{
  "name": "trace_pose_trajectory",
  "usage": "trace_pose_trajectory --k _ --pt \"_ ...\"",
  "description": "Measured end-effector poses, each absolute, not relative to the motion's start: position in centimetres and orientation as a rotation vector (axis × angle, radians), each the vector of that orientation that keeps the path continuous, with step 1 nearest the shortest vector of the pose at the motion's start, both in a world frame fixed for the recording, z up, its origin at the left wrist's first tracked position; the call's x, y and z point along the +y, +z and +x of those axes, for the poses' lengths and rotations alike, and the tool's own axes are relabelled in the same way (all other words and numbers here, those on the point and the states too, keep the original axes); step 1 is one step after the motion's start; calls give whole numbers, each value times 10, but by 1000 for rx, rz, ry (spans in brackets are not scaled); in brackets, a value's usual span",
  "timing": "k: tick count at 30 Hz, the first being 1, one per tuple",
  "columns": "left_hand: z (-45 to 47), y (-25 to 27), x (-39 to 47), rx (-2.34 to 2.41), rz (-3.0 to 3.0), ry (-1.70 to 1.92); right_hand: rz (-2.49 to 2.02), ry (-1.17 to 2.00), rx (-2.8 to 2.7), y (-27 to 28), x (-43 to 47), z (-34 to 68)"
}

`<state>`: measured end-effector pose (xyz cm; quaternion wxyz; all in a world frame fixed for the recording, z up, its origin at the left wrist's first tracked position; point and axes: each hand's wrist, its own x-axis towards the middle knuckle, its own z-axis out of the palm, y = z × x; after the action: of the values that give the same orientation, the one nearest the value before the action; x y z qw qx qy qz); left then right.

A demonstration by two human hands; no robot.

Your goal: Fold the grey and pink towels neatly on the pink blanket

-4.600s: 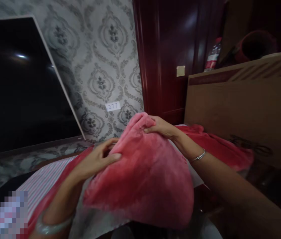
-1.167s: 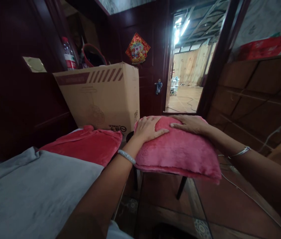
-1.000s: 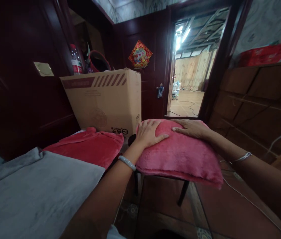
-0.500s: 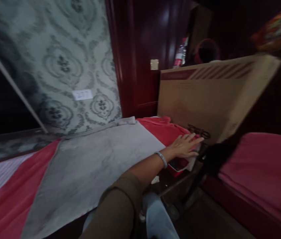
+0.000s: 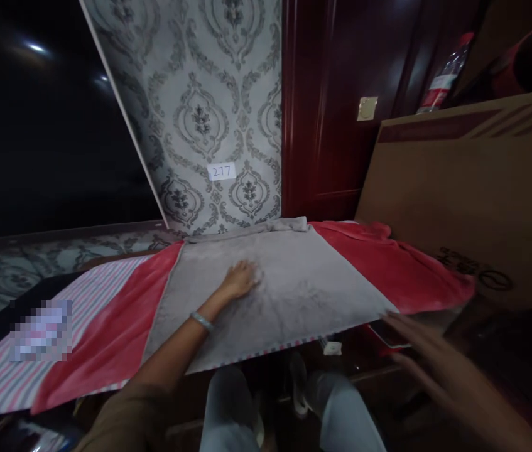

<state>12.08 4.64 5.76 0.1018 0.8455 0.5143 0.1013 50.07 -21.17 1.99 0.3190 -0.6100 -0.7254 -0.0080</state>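
Grey cloth (image 5: pixel 298 270) lies under left grip (image 5: pixel 238 280), right grip (image 5: pixel 449 371) nearby — both unclenched — cardboard box (image 5: pixel 487 182), contents hidden.

Handwritten 277 on white slip (image 5: pixel 221 171), patterned wallpaper (image 5: pixel 201 119) behind, carton lettering (image 5: pixel 456 260) unreadable

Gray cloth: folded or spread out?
Spread: the gray cloth shows a broad, mostly flat face around the left hand. Its far edge is bunched or rolled; I cannot tell which.

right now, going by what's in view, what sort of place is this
Probably a room in a home, perhaps partly used for storage: there is ornate patterned wallpaper, what looks like a television at the left, and a large cardboard box at the right.
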Motion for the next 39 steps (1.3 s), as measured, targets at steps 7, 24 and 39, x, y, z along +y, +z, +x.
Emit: trace_pose_trajectory --k 7,24,39 --pt "-23 31 1 2070 2320 98 -1549 -84 -2072 0 -68 421" --pt "-59 -22 -26 2499 2193 476 -2063 -108 -2211 -82 -15 408" --pt "-68 -22 -19 2523 2270 563 -2085 -51 -2181 -63 -18 396"
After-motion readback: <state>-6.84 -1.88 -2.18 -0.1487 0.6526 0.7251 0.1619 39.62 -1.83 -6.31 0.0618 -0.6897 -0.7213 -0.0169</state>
